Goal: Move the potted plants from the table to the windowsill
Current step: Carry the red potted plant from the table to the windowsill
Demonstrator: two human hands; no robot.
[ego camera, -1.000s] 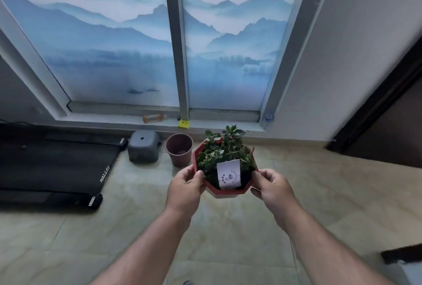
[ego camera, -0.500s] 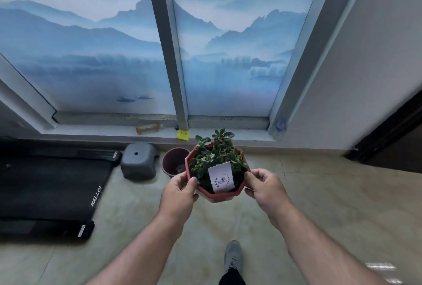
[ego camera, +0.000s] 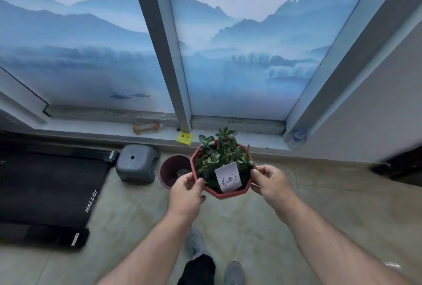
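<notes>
This is a room in a home, it seems. A low windowsill [ego camera: 228, 138] runs under a large sliding window [ego camera: 239, 56] covered with a blue mountain-landscape film. On the tiled floor [ego camera: 319, 193] lie a folded black treadmill [ego camera: 45, 189], a small grey plastic stool [ego camera: 137, 163] and an empty dark red flowerpot [ego camera: 173, 169], near the windowsill edge.

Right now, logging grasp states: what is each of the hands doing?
Left hand: grips the red pot by its left rim.
Right hand: grips its right rim.
</notes>
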